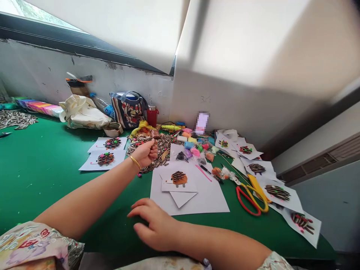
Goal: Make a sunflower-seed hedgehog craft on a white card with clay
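Observation:
My left hand [144, 153] is at the edge of a pile of striped sunflower seeds [164, 144], its fingers curled closed. Whatever lies in those fingers, if anything, is too small or hidden to make out. My right hand [154, 223] rests low over the green table with fingers apart and nothing in it. Just beyond it, a white sheet [208, 202] carries a smaller card [191, 183] with a hedgehog figure [179, 179]. The figure has an orange clay body, grey feet and sunflower seeds across its upper back.
Finished-looking hedgehog cards lie at left [105, 159] and along the right edge [278, 193]. Red and yellow scissors [250, 198] lie right of the sheet. Behind it are bagged coloured clay [195, 152] and pens [206, 168]. Bags [128, 108] and a red flask [152, 116] stand by the wall.

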A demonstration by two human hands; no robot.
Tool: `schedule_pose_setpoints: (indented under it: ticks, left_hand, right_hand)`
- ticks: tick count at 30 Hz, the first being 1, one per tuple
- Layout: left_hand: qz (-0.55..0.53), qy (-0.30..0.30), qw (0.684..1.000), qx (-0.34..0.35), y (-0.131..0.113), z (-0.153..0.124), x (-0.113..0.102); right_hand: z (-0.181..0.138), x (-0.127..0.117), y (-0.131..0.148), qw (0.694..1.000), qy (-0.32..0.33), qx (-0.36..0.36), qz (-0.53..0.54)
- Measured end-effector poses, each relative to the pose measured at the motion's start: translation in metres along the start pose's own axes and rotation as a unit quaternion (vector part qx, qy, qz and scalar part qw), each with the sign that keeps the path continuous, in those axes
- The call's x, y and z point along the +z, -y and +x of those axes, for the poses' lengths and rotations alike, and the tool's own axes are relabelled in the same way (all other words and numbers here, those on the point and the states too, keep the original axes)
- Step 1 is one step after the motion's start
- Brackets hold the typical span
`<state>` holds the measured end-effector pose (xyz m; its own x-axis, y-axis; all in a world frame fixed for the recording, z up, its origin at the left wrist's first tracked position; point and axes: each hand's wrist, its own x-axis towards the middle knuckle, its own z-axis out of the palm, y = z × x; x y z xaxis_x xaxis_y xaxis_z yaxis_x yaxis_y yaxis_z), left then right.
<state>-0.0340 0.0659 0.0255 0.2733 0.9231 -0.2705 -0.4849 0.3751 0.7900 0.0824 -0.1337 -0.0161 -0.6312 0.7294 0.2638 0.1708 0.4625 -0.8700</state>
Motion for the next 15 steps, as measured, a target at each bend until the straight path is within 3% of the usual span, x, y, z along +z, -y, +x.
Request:
schedule_pose_setpoints:
  ticks: [2,4,7,10,15]
  left_hand:
    - [-0.062,0.025,0.997,-0.036,0.007,-0.004,0.005]
    - [-0.11,0.05,0.99,-0.071,0.013,-0.009,0.009]
    - [-0.158,0.089,0.976,-0.12,0.022,-0.017,0.012]
    - [-0.188,0.117,0.963,-0.154,0.031,-0.023,0.015]
    - [-0.229,0.152,0.945,-0.18,0.046,-0.031,0.023]
  right_hand:
    - [0.008,0.01,0.007,0.995,0.066,-0.025,0.064]
    - [0.016,0.008,0.011,0.991,0.075,-0.04,0.102]
    - [0.026,-0.016,0.009,0.995,-0.046,-0.045,0.082]
    - [0.028,-0.055,-0.005,0.983,-0.172,-0.044,0.04]
    - [0.019,-0.117,-0.039,0.955,-0.291,0.053,-0.01]
